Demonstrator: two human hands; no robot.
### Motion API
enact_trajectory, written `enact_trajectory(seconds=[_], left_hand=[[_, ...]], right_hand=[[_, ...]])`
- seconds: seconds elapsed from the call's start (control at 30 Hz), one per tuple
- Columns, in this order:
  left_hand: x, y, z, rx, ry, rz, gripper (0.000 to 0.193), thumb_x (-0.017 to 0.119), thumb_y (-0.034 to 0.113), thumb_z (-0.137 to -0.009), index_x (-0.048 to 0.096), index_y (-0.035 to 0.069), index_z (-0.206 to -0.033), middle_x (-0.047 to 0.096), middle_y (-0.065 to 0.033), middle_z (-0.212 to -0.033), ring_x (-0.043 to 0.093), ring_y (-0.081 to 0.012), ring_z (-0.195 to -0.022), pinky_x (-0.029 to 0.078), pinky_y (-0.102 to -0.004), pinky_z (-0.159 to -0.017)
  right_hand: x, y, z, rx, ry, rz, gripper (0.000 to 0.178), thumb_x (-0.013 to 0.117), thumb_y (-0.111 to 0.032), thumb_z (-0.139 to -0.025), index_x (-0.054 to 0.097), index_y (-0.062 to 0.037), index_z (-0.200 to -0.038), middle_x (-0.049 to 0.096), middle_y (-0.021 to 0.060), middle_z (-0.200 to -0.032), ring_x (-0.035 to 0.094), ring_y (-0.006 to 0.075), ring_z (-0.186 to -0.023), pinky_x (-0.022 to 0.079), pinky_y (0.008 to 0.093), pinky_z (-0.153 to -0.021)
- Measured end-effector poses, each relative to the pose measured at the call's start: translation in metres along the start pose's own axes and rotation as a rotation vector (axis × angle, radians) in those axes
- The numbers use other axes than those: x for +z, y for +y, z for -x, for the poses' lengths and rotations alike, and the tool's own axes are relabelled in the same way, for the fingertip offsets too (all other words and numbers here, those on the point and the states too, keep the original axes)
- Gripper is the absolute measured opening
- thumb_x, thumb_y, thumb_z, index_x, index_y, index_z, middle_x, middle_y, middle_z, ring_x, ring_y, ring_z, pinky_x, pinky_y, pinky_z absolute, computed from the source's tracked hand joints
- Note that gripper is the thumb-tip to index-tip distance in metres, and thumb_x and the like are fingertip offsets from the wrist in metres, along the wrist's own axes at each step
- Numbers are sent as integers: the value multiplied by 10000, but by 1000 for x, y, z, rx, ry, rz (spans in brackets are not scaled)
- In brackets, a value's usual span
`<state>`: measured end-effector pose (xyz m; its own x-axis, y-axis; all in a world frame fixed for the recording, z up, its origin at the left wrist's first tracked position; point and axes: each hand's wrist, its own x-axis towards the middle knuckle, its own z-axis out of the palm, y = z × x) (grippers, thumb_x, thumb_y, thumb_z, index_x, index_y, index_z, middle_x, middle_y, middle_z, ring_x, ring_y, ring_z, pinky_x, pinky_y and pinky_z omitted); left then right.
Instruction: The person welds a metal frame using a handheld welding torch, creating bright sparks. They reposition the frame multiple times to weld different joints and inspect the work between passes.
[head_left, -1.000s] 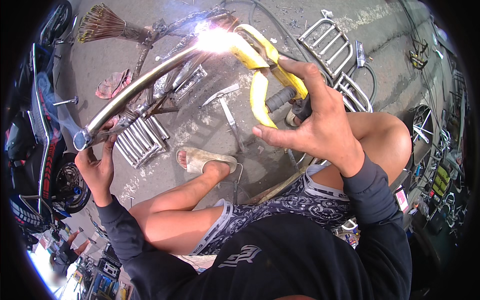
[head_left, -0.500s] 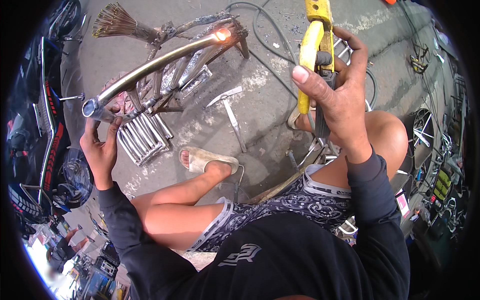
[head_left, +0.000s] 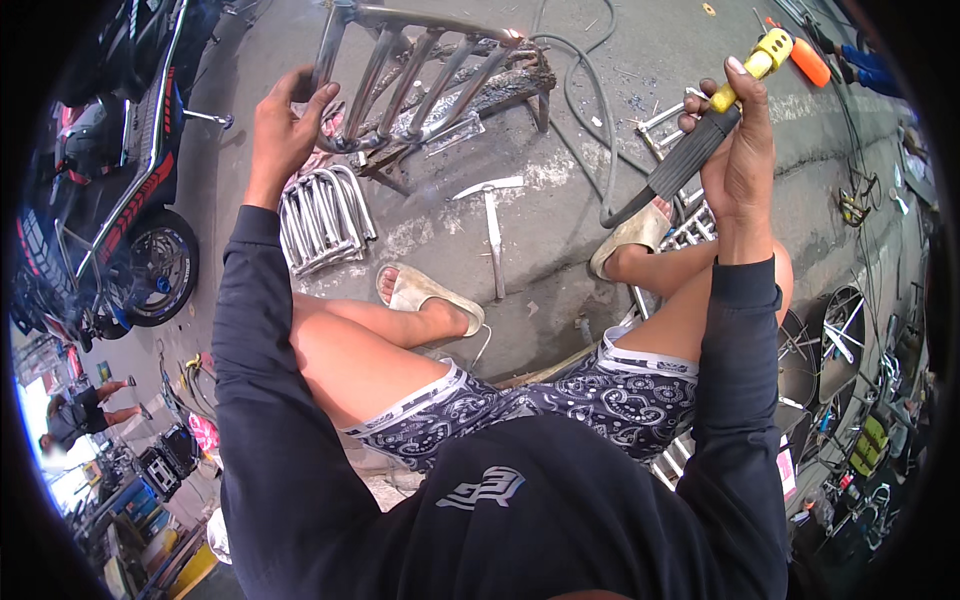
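Observation:
My left hand (head_left: 283, 132) is closed around the post at the near left end of a metal tube frame (head_left: 331, 45) with several slanting rungs. The frame leans on a rough, spatter-crusted stand (head_left: 541, 78), and a small bright spot shows at its right end. To the right, my right hand (head_left: 742, 165) grips a yellow welding electrode holder (head_left: 690, 155) by its black ribbed handle, head raised away from the frame. A grey cable runs from the handle. No rod can be made out in its jaws.
A chipping hammer (head_left: 494, 235) lies on the concrete between my feet and the stand. Bent metal tubes (head_left: 325, 220) are stacked left of it. A motorcycle (head_left: 150, 270) stands far left. Another person's blue-clad legs (head_left: 872, 68) and an orange object (head_left: 810, 62) are at upper right.
The electrode holder has swung up and right, away from the frame. The frame has been tipped so its rungs face me, and the glow at its end has faded. My view has shifted too.

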<state>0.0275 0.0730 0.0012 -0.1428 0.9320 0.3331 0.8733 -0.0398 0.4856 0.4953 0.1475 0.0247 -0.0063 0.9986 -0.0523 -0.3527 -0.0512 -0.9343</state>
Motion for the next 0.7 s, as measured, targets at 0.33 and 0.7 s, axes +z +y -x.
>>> enact_trajectory(seconds=[0.33, 0.7], left_hand=[[-106, 1, 15, 148, 23, -503, 317, 759, 229, -942, 734, 48, -1201, 721, -180, -1021, 660, -380, -1036, 530, -482, -896], [-131, -159, 90, 216, -537, -836, 251, 736, 94, -898, 666, 84, -1139, 693, -66, -1159, 599, -272, -1194, 440, -407, -1033]], right_hand=[[16, 14, 8, -40, -45, 171, 608, 911, -342, -856, 520, -44, -1215, 627, 48, -908, 638, 149, -693, 569, 331, -649], [9, 31, 8, -16, -87, 198, 612, 879, -320, -892, 481, -50, -1270, 613, 68, -935, 651, 173, -715, 570, 339, -660]])
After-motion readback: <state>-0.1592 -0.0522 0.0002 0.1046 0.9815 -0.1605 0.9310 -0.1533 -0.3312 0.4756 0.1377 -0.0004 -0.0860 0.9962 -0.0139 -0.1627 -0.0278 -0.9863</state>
